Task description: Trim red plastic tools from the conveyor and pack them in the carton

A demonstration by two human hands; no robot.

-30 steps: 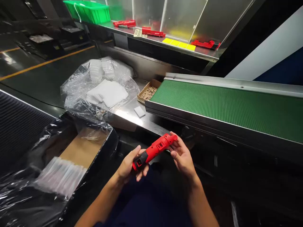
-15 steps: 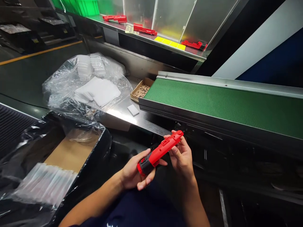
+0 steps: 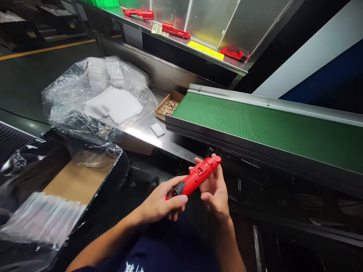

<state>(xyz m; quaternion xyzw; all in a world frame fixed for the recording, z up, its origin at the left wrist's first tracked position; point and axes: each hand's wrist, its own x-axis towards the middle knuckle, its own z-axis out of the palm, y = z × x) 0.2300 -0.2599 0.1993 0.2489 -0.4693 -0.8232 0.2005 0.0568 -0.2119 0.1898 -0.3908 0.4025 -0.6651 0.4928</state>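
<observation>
A red plastic tool housing point(image 3: 200, 173) with a black section at its near end slants up to the right in front of me. My left hand point(image 3: 163, 200) grips the black end, thumb across the top and fingers curled beneath. Behind the red far end, my right hand point(image 3: 217, 192) has its fingers spread and its thumb held away from the housing. Its fingers are partly hidden there, and I cannot tell how firmly they touch it. A small slotted recess and several round holes show on the upper face.
A green conveyor belt point(image 3: 241, 122) runs right. Beside its end are a cardboard tray point(image 3: 168, 107) of small dark bits and a white pad point(image 3: 157, 130). White sheets point(image 3: 124, 107) lie in clear plastic. A black-lined box point(image 3: 121, 166) holds bagged items. Red housings point(image 3: 176, 31) rest on the shelf.
The housing has rolled in my hands, so its slotted recess now faces up more. My left thumb has come over the black end. My right thumb has moved off the red part.
</observation>
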